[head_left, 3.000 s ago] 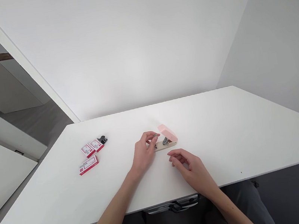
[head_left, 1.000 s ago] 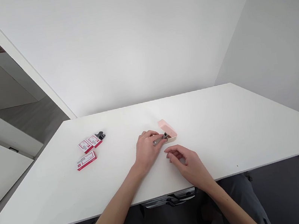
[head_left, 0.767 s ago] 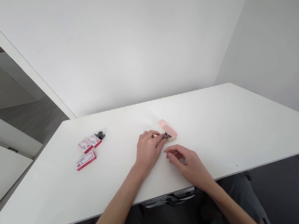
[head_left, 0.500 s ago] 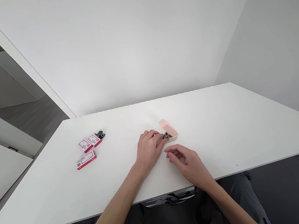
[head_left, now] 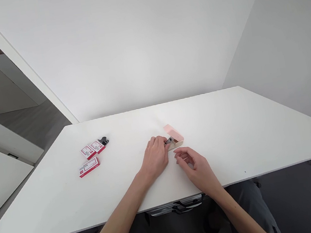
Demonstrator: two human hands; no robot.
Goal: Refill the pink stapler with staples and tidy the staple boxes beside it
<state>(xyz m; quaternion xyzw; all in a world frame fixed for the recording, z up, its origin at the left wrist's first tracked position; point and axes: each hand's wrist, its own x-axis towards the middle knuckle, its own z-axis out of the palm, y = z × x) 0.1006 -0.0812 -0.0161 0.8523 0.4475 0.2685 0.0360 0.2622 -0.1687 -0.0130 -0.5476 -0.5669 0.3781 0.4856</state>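
A small pink stapler (head_left: pixel 175 134) lies on the white table with its pink cover swung up, baring the dark metal inside and the pale base. My left hand (head_left: pixel 156 155) rests at its left end, fingers closed around that end of the stapler. To the right and nearer the front edge, my right hand (head_left: pixel 194 166) hovers just below the stapler, fingers curled and thumb close to the fingertips. Whether anything small sits between those fingertips I cannot make out.
On the left of the white table (head_left: pixel 220 134) lie red-and-white boxes (head_left: pixel 89 166), with a black staple remover (head_left: pixel 104 140) beside them. White walls rise behind and to the right. A dark cable (head_left: pixel 184 206) hangs under the front edge.
My left fingers have drawn back a little from the metal inside toward the stapler's left end, showing more of it. My right hand has shifted slightly right and up.
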